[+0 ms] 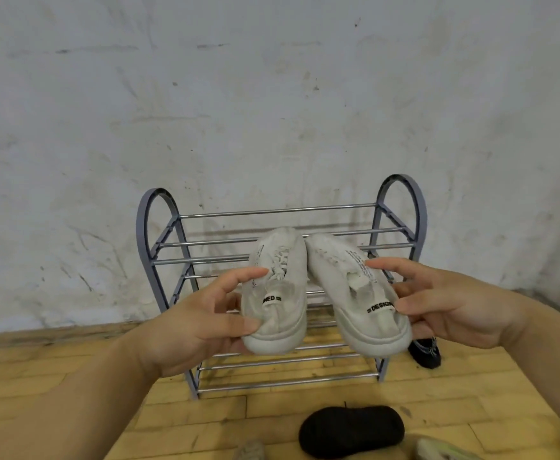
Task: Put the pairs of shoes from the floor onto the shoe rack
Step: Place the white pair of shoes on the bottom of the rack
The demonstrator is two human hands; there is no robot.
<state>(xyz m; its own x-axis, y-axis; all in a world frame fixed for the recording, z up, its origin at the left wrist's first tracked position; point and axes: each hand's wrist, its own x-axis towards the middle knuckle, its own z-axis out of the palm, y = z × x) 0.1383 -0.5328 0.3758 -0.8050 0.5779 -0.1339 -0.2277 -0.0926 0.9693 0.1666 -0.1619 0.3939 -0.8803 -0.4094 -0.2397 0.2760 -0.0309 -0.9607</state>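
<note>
I hold a pair of white sneakers in the air in front of the grey metal shoe rack (169,240), toes pointing at its upper shelves. My left hand (202,320) grips the left white sneaker (280,287) by its heel and side. My right hand (444,307) grips the right white sneaker (348,293) at its heel and collar. The toes touch each other. The rack's shelves of thin bars hold no shoes that I can see.
On the wooden floor lie a black shoe (351,431) in front of the rack and another black shoe (424,351) by its right leg. Parts of light-coloured shoes (248,451) show at the bottom edge. A scuffed white wall (272,94) stands behind the rack.
</note>
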